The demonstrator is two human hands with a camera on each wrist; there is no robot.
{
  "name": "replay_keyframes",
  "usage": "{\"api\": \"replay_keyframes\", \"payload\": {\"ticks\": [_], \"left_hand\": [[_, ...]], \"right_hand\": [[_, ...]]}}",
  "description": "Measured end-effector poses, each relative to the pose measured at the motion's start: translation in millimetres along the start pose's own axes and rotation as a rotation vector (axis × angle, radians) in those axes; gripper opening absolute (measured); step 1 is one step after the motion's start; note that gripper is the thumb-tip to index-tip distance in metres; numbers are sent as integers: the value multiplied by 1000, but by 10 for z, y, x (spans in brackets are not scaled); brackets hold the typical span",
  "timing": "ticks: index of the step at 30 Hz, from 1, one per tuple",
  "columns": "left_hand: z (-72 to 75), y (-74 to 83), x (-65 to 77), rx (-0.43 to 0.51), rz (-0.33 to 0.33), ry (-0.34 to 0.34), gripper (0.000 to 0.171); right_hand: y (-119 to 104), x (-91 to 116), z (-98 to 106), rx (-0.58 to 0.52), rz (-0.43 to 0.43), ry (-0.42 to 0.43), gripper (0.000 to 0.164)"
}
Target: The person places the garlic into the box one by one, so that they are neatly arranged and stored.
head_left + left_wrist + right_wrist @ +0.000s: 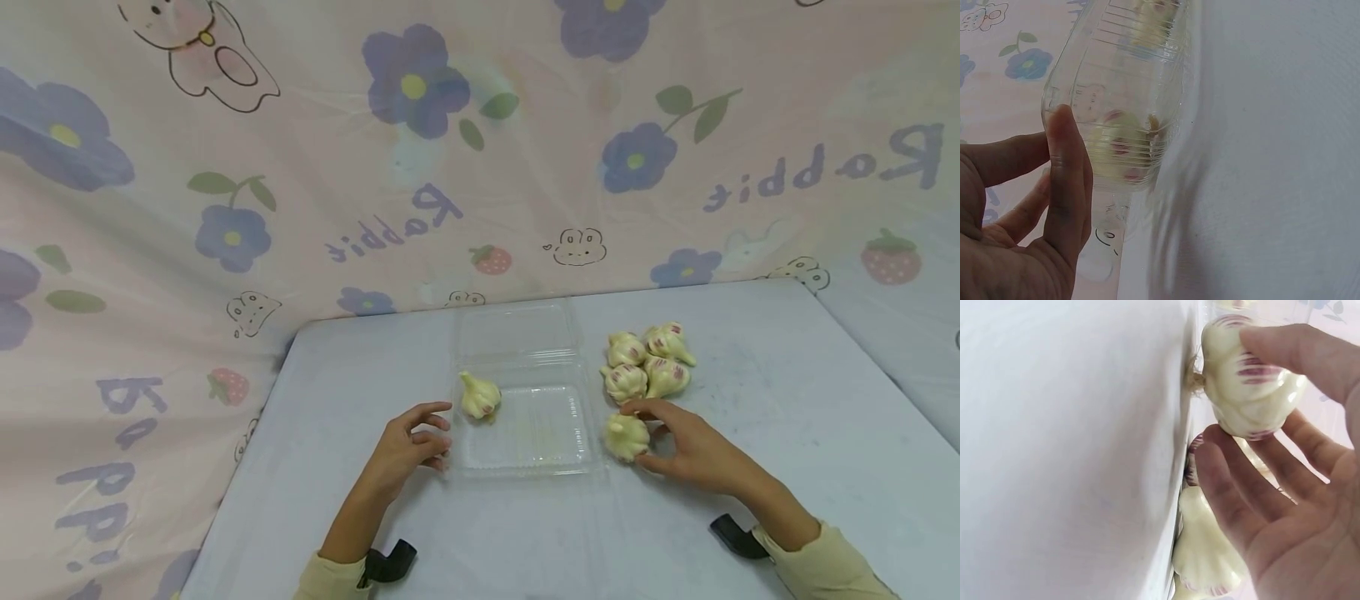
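My right hand [693, 446] pinches a garlic bulb [626, 437] between thumb and fingers, just right of the clear plastic box. In the right wrist view the bulb [1254, 378] shows purple streaks and a tuft of roots facing the table. My left hand [411, 446] is at the left wall of the clear plastic box [525, 475], its fingers loosely bent and a fingertip right at the rim. Another garlic bulb [480, 396] lies in the box's upper left corner, seen through the ribbed wall in the left wrist view.
Several more garlic bulbs [647, 362] sit clustered beyond my right hand. The box's open lid [517, 329] lies flat towards the back of the white table [787, 400]. A printed cloth [315, 150] hangs behind and to the left.
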State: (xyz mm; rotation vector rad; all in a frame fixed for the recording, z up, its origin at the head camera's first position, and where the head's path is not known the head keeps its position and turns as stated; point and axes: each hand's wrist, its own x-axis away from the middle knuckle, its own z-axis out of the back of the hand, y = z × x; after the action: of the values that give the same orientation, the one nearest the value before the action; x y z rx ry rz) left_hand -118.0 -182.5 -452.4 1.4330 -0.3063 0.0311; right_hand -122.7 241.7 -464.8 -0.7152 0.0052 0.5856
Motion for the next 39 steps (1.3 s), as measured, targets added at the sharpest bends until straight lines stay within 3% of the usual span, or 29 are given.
{"api": "replay_keyframes", "payload": {"ticks": [15, 39], "left_hand": [[-7, -1, -4, -16, -16, -13, 54], [-7, 29, 20, -11, -4, -19, 54]], "right_hand": [[-17, 4, 48, 50, -135, -33, 58], [37, -12, 15, 20, -15, 37, 50]]}}
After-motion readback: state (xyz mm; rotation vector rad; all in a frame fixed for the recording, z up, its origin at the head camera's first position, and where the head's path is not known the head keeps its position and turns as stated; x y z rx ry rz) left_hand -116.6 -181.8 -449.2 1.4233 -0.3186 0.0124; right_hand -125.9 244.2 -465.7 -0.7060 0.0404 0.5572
